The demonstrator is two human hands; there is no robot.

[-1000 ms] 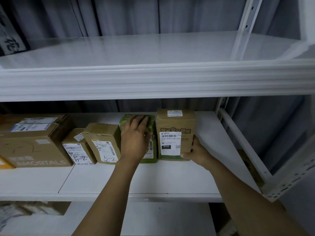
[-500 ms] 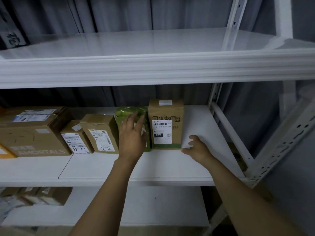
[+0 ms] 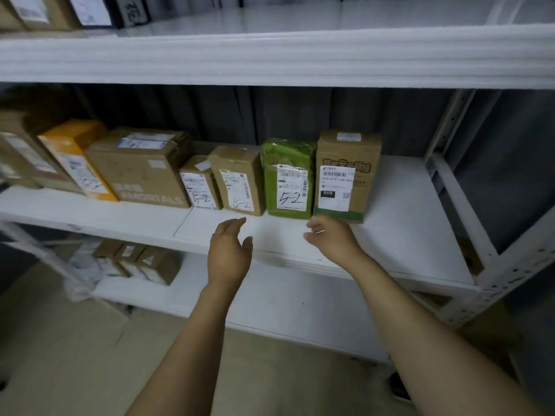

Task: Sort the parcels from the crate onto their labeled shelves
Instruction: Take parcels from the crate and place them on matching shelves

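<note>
Parcels (image 3: 288,178), seven abreast on one shelf (image 3: 402,211); left hand (image 3: 229,253), right hand (image 3: 332,240), fingers (image 3: 237,224) loose, empty

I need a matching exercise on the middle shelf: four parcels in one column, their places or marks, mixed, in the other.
1 green parcel
2 orange box
3 tall brown box
4 wide brown box

A right end of the row
B printed "AMORTALS"
C second from the right
D just left of the wide brown box

Pairs: 1-C, 2-D, 3-A, 4-B

Two bare forearms (image 3: 186,340) — left hand (image 3: 229,253), right hand (image 3: 330,240)
</note>
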